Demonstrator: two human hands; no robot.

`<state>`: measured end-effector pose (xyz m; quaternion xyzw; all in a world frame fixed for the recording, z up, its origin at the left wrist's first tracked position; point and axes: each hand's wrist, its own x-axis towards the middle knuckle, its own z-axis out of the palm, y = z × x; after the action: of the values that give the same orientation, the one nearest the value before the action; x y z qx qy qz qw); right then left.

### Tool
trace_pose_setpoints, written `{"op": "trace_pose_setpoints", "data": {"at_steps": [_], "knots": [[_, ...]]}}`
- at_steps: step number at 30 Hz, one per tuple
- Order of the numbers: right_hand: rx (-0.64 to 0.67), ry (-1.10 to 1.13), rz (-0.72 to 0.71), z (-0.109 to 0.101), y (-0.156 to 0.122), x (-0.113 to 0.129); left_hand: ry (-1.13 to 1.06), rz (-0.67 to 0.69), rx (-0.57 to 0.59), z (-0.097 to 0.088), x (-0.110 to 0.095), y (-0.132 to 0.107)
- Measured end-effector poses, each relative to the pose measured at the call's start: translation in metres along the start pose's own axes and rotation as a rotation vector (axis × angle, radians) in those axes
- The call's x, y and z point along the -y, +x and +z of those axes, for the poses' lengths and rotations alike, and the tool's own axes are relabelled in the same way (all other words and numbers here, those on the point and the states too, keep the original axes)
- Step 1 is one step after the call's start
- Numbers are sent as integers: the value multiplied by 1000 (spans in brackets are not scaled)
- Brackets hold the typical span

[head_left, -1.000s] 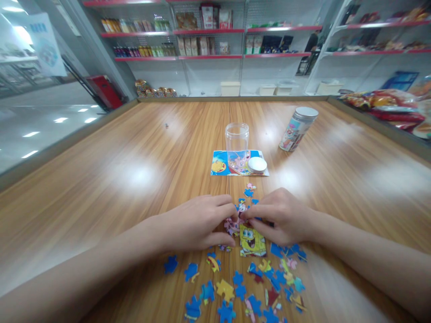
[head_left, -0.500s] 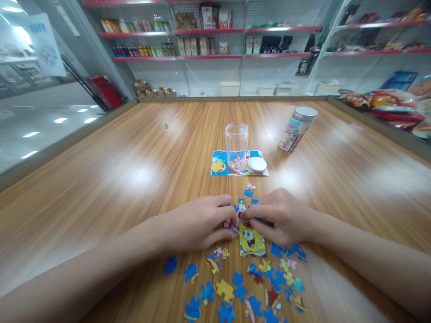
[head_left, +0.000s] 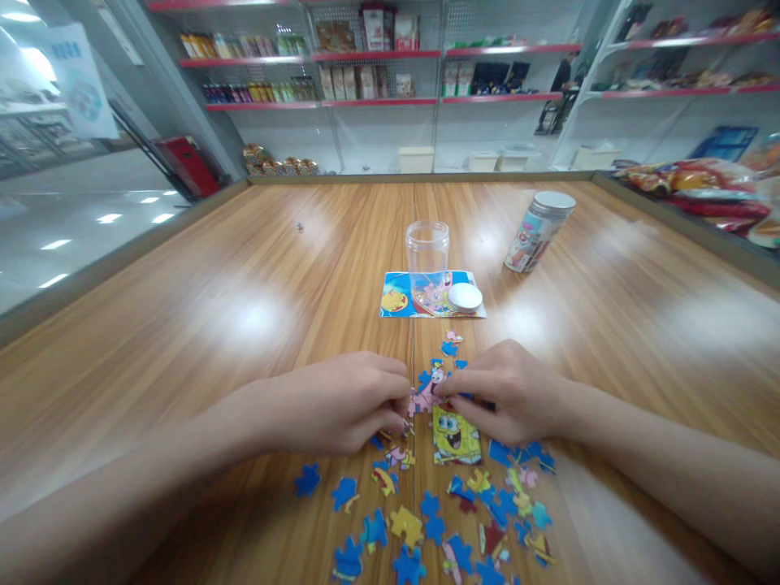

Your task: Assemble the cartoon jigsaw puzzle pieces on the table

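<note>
Puzzle work is partly along, as I read it. Joined so far: a yellow SpongeBob block (head_left: 456, 435) flat on the wooden table (head_left: 213, 309), and just beyond it, touching or nearly so, a smaller pink Patrick cluster (head_left: 426, 396).

R hand (head_left: 509, 394) has thumb + forefinger pinched onto the pink cluster's right edge. L hand (head_left: 341, 402) has its fingers curled in together, tips at the cluster's left side; can't tell if a piece sits between them.

Left to do is most of it. Approx two dozen loose pieces (head_left: 426, 520), mostly blue, lie scattered near me, and a few more (head_left: 451, 345) sit past the hands.

Further out are the reference pic (head_left: 396, 299), w/ the empty clear jar (head_left: 427, 256) and its white lid (head_left: 465, 297) on it. A second, lidded jar (head_left: 539, 231) stands off to the right, unopened.
</note>
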<state>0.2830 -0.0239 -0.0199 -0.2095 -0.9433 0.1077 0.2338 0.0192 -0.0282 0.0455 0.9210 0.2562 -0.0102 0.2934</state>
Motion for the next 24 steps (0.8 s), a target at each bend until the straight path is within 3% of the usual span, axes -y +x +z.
{"op": "trace_pose_setpoints", "data": {"at_steps": [7, 15, 18, 24], "knots": [[-70, -26, -56, 0, 0, 1, 57, 5, 15, -4, 9, -4], [-207, -61, -79, -3, 1, 1, 95, 141, -192, 5, 52, 3], [-304, -39, -69, -3, 2, -5, 59, 179, -248, 7, 63, 6], [-525, -26, 63, -3, 8, -12, -87, 159, -252, 4, 69, 5]]}}
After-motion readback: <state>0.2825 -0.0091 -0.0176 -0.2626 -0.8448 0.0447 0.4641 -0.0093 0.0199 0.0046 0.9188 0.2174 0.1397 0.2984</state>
